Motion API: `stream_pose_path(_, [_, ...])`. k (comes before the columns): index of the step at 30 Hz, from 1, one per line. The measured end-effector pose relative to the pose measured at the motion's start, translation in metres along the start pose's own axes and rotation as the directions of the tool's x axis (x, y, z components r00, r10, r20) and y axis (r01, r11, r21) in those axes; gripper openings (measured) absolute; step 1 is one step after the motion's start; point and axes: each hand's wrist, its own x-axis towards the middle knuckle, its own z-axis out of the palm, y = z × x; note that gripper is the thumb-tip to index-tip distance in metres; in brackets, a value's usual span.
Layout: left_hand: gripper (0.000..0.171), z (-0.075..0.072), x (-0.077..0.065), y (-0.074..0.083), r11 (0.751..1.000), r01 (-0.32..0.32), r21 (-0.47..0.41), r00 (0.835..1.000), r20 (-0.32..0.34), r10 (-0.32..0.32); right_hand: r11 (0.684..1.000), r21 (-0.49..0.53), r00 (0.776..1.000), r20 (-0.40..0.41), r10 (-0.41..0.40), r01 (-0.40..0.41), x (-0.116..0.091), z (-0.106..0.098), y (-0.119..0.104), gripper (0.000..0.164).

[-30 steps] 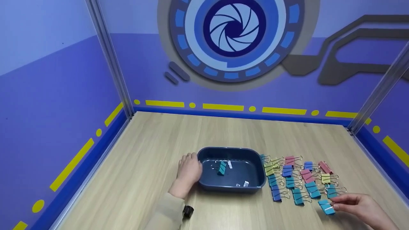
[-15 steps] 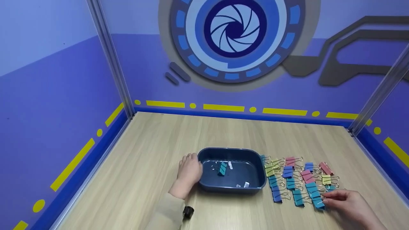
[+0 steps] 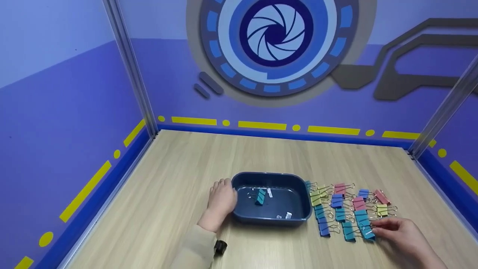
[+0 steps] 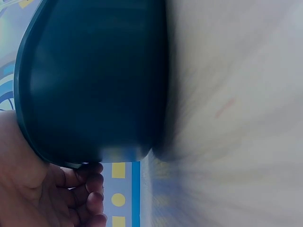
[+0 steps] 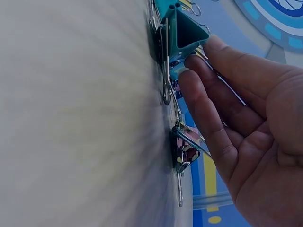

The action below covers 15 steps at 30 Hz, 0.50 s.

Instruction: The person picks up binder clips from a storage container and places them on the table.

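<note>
Binder clips in teal, blue, yellow and pink lie in rough columns right of a dark blue box [image 3: 272, 221]. My right hand [image 3: 401, 233] pinches the wire handle of a teal binder clip [image 3: 367, 232] at the front of one column. Close by, another teal binder clip [image 3: 361, 216] lies just behind it. In the right wrist view, thumb and fingers [image 5: 215, 92] meet at that handle. My left hand [image 3: 222, 196] holds the box by its left rim, fingers bent against the outer wall; its thumb is hidden. Inside the box lies one teal binder clip [image 3: 260, 197].
Small white labels [image 3: 288, 215] show on the box floor. A pale wooden table [image 3: 179, 168] carries everything, with printed blue-purple walls [image 3: 157, 82] at the back and sides. Metal posts [image 3: 129, 67] stand at the back corners.
My right hand has moved left with the teal binder clip, bringing it to the front of a column. The clip just behind it has shifted slightly left. The left hand and box stay put.
</note>
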Motion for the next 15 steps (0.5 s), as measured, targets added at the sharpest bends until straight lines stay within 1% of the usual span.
stream_pose_path(4, [0.031,-0.0013,0.0001,0.0003,1.000,0.004,-0.002,1.000,0.006,-0.004,1.000,0.004,1.000,-0.005,-0.013,0.013,-0.0014,0.0011,-0.0010,0.038])
stream_pose_path(7, [0.030,-0.0012,0.0000,0.0004,1.000,0.011,-0.006,1.000,0.013,-0.011,1.000,0.012,1.000,-0.004,-0.008,0.008,-0.0032,0.0010,-0.0024,0.039])
stream_pose_path(15, [0.029,0.0001,-0.0002,0.0007,1.000,0.019,-0.006,1.000,0.022,-0.019,1.000,-0.022,1.000,-0.008,-0.001,0.001,-0.0065,-0.0028,-0.0093,0.048])
